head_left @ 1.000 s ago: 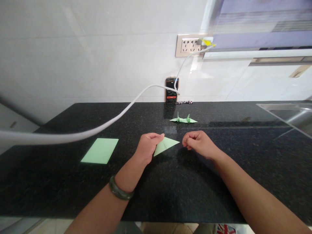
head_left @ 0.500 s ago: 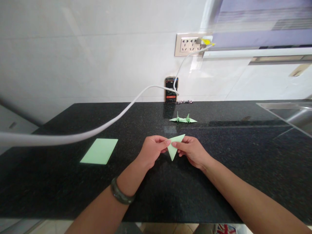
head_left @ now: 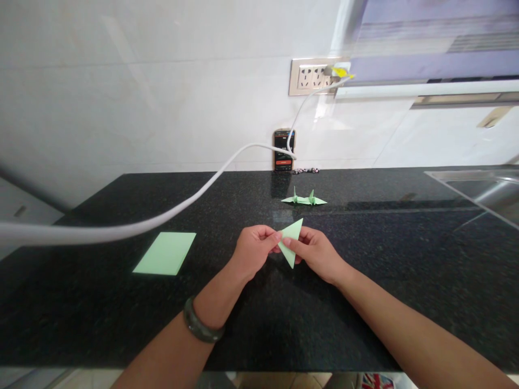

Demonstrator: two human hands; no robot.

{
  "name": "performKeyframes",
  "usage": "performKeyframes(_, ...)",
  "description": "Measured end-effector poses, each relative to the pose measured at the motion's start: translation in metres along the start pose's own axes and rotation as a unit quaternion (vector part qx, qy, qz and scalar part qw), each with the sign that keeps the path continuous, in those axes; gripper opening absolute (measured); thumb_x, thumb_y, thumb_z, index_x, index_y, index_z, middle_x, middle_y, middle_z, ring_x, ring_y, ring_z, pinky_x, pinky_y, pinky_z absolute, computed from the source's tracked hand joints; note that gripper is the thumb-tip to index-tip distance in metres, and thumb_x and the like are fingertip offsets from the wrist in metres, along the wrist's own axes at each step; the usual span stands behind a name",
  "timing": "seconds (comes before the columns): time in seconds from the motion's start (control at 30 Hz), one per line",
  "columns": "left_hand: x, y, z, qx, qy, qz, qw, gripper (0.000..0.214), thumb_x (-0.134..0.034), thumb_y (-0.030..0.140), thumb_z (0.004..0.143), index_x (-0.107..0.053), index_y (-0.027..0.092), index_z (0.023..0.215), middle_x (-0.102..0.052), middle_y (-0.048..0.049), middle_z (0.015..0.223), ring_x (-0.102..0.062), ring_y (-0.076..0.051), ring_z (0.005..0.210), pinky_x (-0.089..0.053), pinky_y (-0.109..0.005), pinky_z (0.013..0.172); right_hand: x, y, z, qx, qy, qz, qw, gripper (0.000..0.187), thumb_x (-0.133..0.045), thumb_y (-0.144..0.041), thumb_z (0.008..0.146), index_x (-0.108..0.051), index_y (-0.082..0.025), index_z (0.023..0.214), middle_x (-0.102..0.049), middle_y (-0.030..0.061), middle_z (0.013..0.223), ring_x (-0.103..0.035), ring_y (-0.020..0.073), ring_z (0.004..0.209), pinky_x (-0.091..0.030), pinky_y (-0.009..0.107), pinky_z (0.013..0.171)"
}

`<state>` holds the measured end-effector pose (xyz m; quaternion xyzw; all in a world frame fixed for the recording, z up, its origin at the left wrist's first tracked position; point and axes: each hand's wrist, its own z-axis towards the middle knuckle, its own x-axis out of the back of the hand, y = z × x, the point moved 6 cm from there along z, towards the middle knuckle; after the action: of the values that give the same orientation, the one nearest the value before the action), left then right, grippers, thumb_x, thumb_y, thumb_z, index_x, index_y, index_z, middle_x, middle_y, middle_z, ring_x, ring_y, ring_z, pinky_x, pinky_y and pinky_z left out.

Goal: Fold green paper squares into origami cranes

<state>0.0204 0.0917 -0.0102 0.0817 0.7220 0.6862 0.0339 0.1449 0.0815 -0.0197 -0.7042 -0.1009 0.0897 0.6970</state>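
Note:
Between my two hands is a light green piece of paper (head_left: 291,248), folded into a triangle and held above the counter. My left hand (head_left: 256,249) pinches its left corner between thumb and fingers. My right hand (head_left: 318,249) grips it from the right, thumb across the front and fingers behind, partly hidden by the paper. Beyond the hands, two folded green paper cranes (head_left: 304,200) stand side by side with wings touching. To the left lies a stack of flat green paper sheets (head_left: 165,254).
A phone (head_left: 283,151) leans upright against the tiled wall, with a beaded strap (head_left: 306,170) beside it. A white cable (head_left: 194,197) runs across from the left to the wall socket (head_left: 310,77). The black countertop (head_left: 259,335) meets a metal sink (head_left: 486,189) at the right.
The folded paper has turned in my hands, so its right edge now stands nearly upright with one point up and one down. Both hands stay pinched on it.

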Motion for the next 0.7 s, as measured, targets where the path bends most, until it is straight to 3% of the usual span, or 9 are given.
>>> performKeyframes(0.17, 0.000, 0.002, -0.001, -0.038, 0.003, 0.027, 0.999, 0.025, -0.055, 0.035, 0.072, -0.056, 0.014, 0.060, -0.057, -0.0007, 0.052, -0.052, -0.010, 0.050, -0.040, -0.023, 0.053, 0.002, 0.000, -0.001, 0.008, 0.037, 0.008, 0.999, 0.027, -0.056, -0.040, 0.074, -0.056, -0.014, 0.067, -0.055, 0.0000, 0.057, -0.045, 0.0081, 0.047, -0.038, 0.021, 0.045)
performKeyframes(0.33, -0.003, -0.005, 0.000, 0.015, -0.022, 0.018, 0.999, 0.026, -0.053, 0.038, 0.073, -0.056, 0.014, 0.065, -0.058, -0.0016, 0.056, -0.053, -0.010, 0.052, -0.041, -0.022, 0.051, 0.018, -0.003, 0.000, 0.044, 0.102, -0.078, 0.991, 0.032, -0.057, -0.044, 0.072, -0.051, -0.016, 0.057, -0.048, -0.0027, 0.047, -0.040, 0.0080, 0.042, -0.032, 0.021, 0.041)
performKeyframes(0.47, -0.004, -0.010, 0.002, 0.045, -0.040, -0.057, 0.997, 0.022, -0.060, 0.036, 0.069, -0.056, 0.014, 0.073, -0.057, -0.0006, 0.062, -0.054, -0.010, 0.057, -0.042, -0.021, 0.052, 0.017, -0.007, -0.001, 0.049, 0.073, -0.075, 0.993, 0.030, -0.060, -0.043, 0.070, -0.054, -0.016, 0.059, -0.049, -0.0027, 0.048, -0.041, 0.0080, 0.043, -0.033, 0.021, 0.043)
performKeyframes(0.7, -0.010, -0.020, 0.001, 0.120, -0.110, -0.193, 0.968, 0.023, -0.055, 0.037, 0.074, -0.053, 0.014, 0.072, -0.054, -0.0004, 0.060, -0.051, -0.008, 0.053, -0.040, -0.020, 0.050, 0.008, -0.005, 0.000, 0.014, 0.013, 0.112, 0.994, 0.032, -0.051, -0.046, 0.077, -0.061, -0.015, 0.080, -0.055, 0.0005, 0.063, -0.047, 0.0076, 0.049, -0.040, 0.021, 0.045)
